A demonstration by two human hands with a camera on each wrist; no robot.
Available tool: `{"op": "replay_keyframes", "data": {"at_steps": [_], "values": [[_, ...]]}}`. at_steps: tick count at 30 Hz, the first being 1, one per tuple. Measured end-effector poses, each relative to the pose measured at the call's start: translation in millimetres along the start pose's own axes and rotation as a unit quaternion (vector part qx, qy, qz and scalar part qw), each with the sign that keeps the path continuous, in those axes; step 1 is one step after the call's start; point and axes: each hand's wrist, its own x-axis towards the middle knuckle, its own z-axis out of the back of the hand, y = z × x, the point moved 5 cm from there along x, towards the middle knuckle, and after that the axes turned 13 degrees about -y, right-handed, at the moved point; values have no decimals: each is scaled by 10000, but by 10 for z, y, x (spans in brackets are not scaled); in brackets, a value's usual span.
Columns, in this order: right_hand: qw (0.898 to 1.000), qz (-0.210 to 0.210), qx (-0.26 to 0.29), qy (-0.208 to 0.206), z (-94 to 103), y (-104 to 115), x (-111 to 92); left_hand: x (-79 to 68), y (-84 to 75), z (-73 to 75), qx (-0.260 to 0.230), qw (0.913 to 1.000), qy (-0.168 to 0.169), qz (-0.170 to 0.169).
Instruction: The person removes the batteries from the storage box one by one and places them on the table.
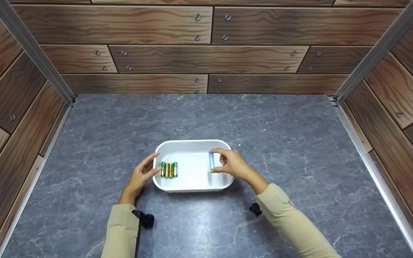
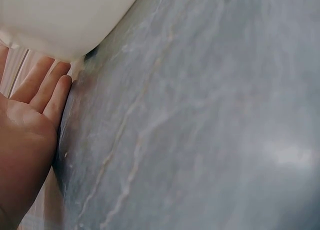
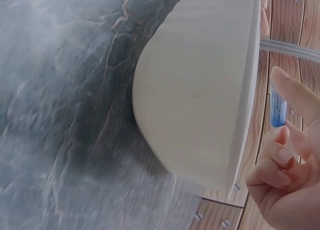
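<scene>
Right hand pinches a blue-and-white battery over the white tray; left hand, fingers relaxed, touches its rim

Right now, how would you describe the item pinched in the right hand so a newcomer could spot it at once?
On the grey marbled tabletop sits a white rounded plastic tray. At its right end, the right hand pinches a small blue and white cylindrical battery between thumb and forefinger. Unlike the green and gold batteries lying together at the tray's left end near the left hand, it is blue and held alone.
</scene>
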Motion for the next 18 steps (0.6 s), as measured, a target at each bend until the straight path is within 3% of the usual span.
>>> {"op": "replay_keyframes", "data": {"at_steps": [18], "values": [[9993, -95, -6, -355, 342, -359, -160, -10, -12, -2, -106, 9999, 38, -56]]}}
